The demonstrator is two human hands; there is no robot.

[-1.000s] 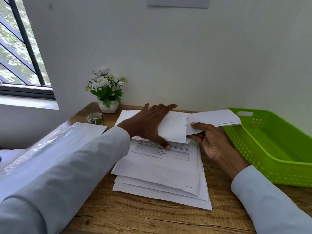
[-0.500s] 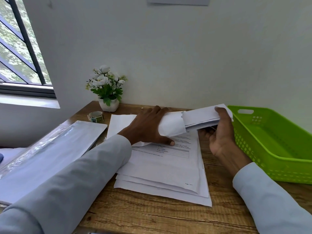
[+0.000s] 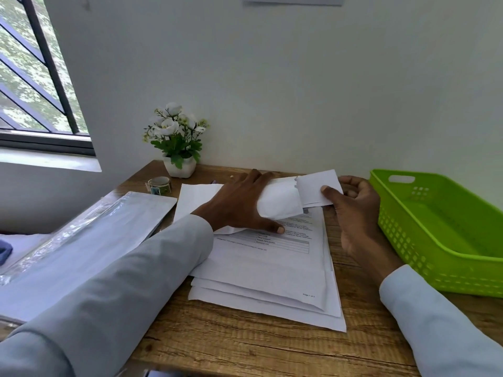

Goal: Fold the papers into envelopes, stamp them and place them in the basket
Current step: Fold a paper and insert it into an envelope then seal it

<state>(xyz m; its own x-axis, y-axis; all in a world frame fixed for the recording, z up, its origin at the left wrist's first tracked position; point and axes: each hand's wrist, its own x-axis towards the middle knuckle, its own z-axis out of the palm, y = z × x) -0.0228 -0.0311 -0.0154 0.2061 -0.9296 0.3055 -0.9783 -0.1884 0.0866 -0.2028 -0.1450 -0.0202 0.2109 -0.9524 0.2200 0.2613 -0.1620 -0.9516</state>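
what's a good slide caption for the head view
Right hand slides folded paper into the envelope held by left hand.

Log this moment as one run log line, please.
step: inserting folded paper into envelope | left hand: holds envelope | right hand: pinches folded paper | basket: no envelopes visible

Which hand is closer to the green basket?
The right hand is closer: it grips the folded paper right beside the green basket's near wall. The left hand holds the envelope farther left, over the paper stack.
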